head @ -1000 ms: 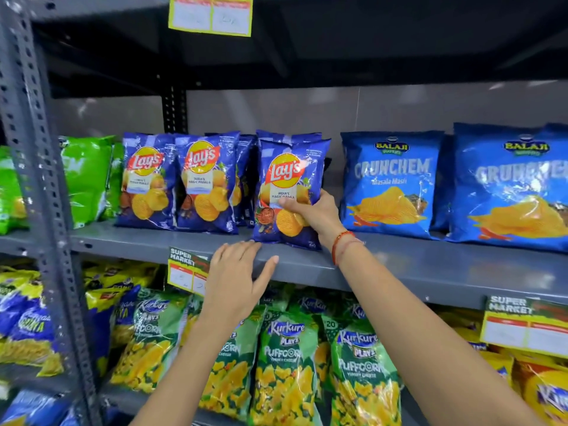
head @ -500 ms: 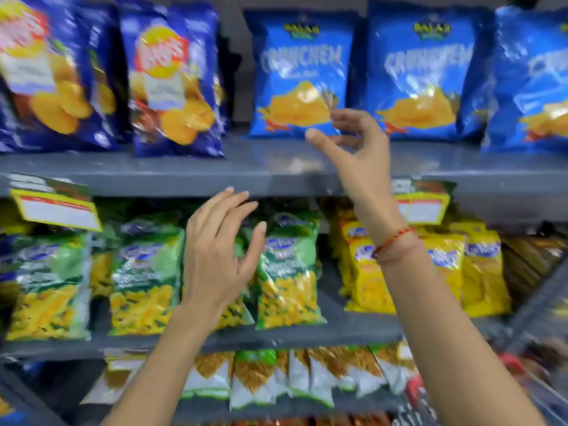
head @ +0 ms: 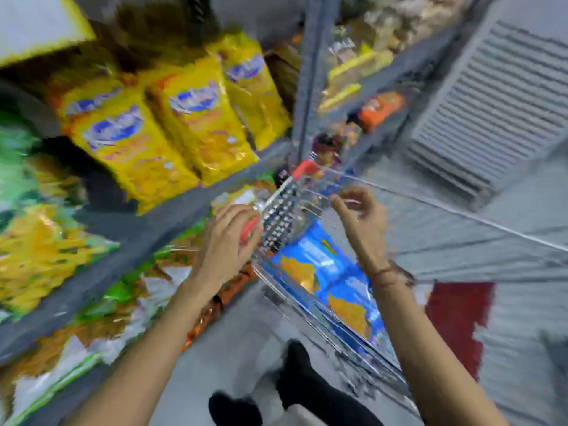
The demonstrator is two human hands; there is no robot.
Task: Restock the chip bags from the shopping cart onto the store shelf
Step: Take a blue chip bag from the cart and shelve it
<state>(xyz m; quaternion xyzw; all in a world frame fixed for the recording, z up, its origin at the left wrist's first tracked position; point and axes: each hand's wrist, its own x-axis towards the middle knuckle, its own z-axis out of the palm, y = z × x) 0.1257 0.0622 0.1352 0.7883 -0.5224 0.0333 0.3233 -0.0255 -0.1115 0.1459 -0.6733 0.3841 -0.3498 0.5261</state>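
The view is blurred and looks down at a wire shopping cart (head: 276, 216) with red handle ends. Blue chip bags (head: 322, 272) lie flat inside it. My left hand (head: 227, 241) is at the cart's near left corner, its fingers against a red handle piece (head: 248, 229); blur hides whether it grips. My right hand (head: 359, 210) hovers over the cart above the blue bags, fingers loosely curled and apart, holding nothing. The store shelf (head: 129, 222) runs along the left, tilted in view.
Yellow snack bags (head: 190, 118) and green bags (head: 37, 241) fill the shelves at left. A grey upright post (head: 310, 72) divides the shelving. A louvred grey panel (head: 504, 96) is at right, a red mat (head: 455, 315) on the floor, my dark feet (head: 301, 382) below.
The view swung from the upper shelf down to the cart. My right hand left the placed Lay's bag and dropped over the cart; my left hand moved to the cart's corner.
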